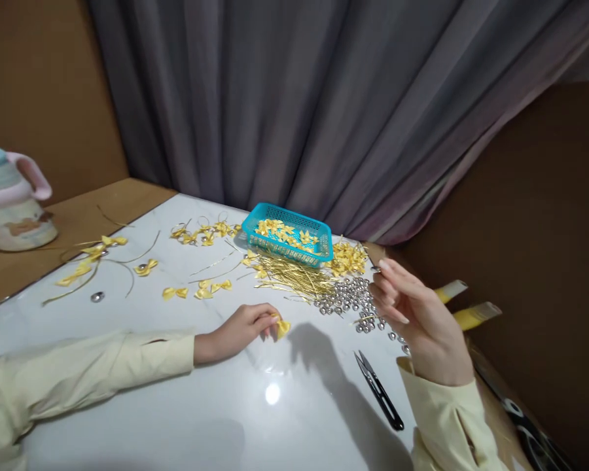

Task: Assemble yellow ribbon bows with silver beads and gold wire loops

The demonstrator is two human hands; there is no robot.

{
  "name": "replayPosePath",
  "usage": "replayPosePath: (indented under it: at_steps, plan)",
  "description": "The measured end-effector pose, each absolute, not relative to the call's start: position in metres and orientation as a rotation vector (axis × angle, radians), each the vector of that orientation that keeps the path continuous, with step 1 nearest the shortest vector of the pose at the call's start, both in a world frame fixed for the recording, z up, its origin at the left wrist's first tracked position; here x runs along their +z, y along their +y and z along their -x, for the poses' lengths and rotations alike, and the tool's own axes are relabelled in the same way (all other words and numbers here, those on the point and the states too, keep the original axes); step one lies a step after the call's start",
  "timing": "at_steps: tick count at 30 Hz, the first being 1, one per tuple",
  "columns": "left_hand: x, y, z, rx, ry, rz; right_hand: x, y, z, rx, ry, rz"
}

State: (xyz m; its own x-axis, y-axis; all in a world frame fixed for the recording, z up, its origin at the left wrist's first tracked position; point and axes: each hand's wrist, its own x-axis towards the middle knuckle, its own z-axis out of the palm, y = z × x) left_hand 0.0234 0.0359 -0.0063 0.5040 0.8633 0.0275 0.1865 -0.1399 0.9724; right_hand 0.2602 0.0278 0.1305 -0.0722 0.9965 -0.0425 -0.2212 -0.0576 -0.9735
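My left hand is closed in a pinch on a small yellow ribbon bow, just above the white tabletop. Raised at the right, my right hand has its thumb and index fingertip pressed together on a small silver bead, mostly covered by the fingers. Below and behind that hand spreads a pile of silver beads. A bundle of gold wire ties lies left of the beads. Black thread snips rest on the table between my two forearms.
A blue basket with yellow bows stands at the back, beside a heap of bows. More bows and a loose bead lie left. A mug stands far left; yellow-filled tubes are at right. A curtain hangs behind.
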Motion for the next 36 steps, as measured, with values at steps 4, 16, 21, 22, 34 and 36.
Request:
replayPosePath:
  at_steps: [4,16,21,22,34,36]
  plan:
    - [-0.007,0.037,-0.022,0.787,0.889,-1.62,0.147,0.028,-0.24,1.295,-1.089,1.126]
    - [-0.004,0.034,-0.02,0.911,0.861,-1.653,0.166,0.034,-0.204,1.216,-1.15,1.081]
    - [-0.002,0.036,-0.019,0.955,0.9,-1.617,0.177,0.033,-0.196,1.161,-1.236,1.071]
    - [-0.001,0.036,-0.019,0.959,0.901,-1.614,0.178,0.032,-0.196,1.157,-1.232,1.063]
    - [0.003,0.036,-0.019,0.974,0.895,-1.575,0.17,0.018,-0.208,1.006,-1.249,1.02]
    - [0.003,0.035,-0.019,0.974,0.888,-1.566,0.17,0.015,-0.207,0.97,-1.258,1.015]
